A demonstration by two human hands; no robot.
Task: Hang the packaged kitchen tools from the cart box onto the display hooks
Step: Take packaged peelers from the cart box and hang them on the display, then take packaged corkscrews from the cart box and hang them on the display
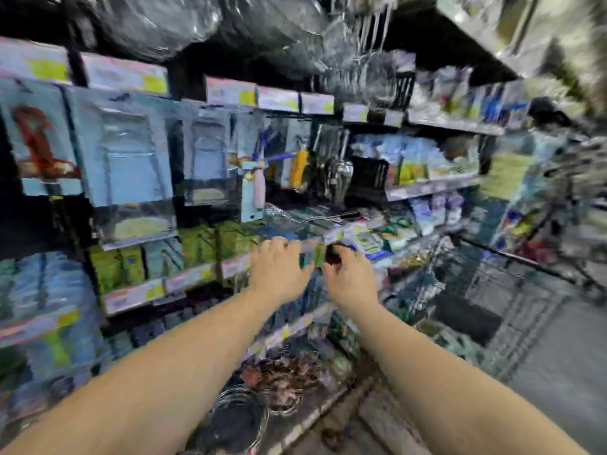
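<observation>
package between both hands at mid-shelf hook row, well left of cart. likely light, thin carded pack: stiff backing, slick film front; best held by top edge near hang hole. looks small, greenish-yellow with dark patch; blur hides detail. left hand fingers curled at its left edge, right hand pinching right side. actual contact hard to confirm.

The whole view is smeared by motion blur. Between the left hand and right hand, a small package (greenish, contents unreadable) is half hidden. Right of it, the cart is blurred and its box cannot be made out.
</observation>
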